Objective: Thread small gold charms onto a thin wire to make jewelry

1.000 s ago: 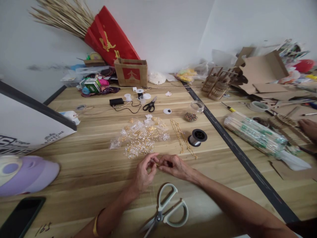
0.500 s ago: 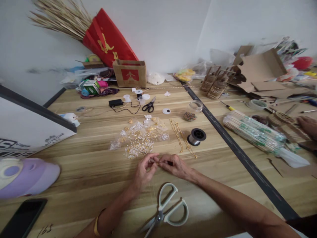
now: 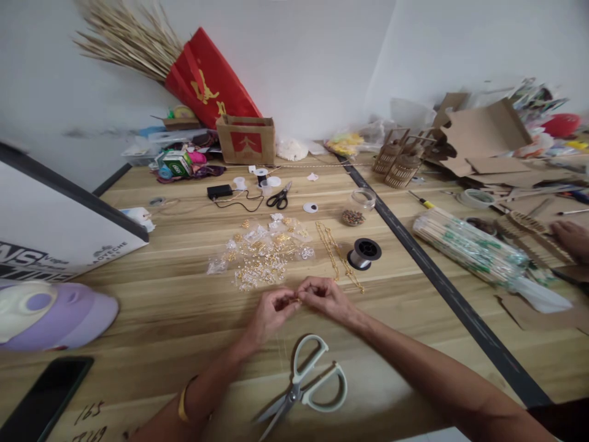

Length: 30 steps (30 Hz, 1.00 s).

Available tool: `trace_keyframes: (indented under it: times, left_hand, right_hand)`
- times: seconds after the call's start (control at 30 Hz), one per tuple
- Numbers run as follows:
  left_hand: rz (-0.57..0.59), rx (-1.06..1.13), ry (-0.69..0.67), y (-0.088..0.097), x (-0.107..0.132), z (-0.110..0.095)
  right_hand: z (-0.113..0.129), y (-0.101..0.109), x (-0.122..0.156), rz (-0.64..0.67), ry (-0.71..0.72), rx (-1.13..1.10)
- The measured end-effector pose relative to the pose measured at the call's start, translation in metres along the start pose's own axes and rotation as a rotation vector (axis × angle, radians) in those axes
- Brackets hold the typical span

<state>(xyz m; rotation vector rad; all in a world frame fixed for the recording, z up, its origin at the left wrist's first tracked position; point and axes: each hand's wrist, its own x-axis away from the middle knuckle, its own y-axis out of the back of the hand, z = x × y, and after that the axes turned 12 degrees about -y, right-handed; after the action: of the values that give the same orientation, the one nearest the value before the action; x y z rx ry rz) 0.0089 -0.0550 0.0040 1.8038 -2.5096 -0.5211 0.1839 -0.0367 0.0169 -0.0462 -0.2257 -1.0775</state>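
Over the middle of the table, my left hand (image 3: 271,313) and my right hand (image 3: 329,299) meet with fingertips pinched together. Between them shows a tiny gold-coloured piece (image 3: 298,299), too small to make out fully. A thin pale thread (image 3: 281,351) hangs below my left hand. Just beyond my hands lies a pile of clear and gold beads (image 3: 260,270), with small plastic bags among them. A gold chain (image 3: 332,253) and a black spool of fine wire (image 3: 364,253) lie beyond my right hand. Large pale-handled scissors (image 3: 294,393) rest open nearest me.
A jar of small beads (image 3: 354,215), black scissors (image 3: 280,195) and a black adapter (image 3: 219,191) stand farther back. Wrapped sticks (image 3: 469,242) lie right, near another person's hand (image 3: 570,239). A phone (image 3: 46,399) and a purple-and-white object (image 3: 69,316) are at left.
The view has shifted slightly. Both hands stay pinched together, the fingers of my right hand a little higher over the small gold piece.
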Motion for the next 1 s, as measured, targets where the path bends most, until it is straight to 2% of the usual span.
trace_keyframes:
  times: [0.2, 0.37, 0.6, 1.0]
  left_hand:
    - [-0.021, 0.15, 0.038, -0.002, 0.001, 0.005]
    - [-0.032, 0.191, 0.039, -0.002, 0.0, 0.006]
    - [0.018, 0.191, 0.034, 0.0, 0.001, 0.006]
    - [0.068, 0.091, 0.031, 0.002, 0.002, -0.001]
  right_hand:
    - [-0.008, 0.001, 0.0, 0.005, -0.006, -0.09]
    - [-0.014, -0.001, 0.0, 0.013, 0.02, -0.126]
    - [-0.01, -0.006, 0.001, 0.001, -0.002, -0.176]
    - [-0.007, -0.006, 0.001, 0.022, -0.025, -0.11]
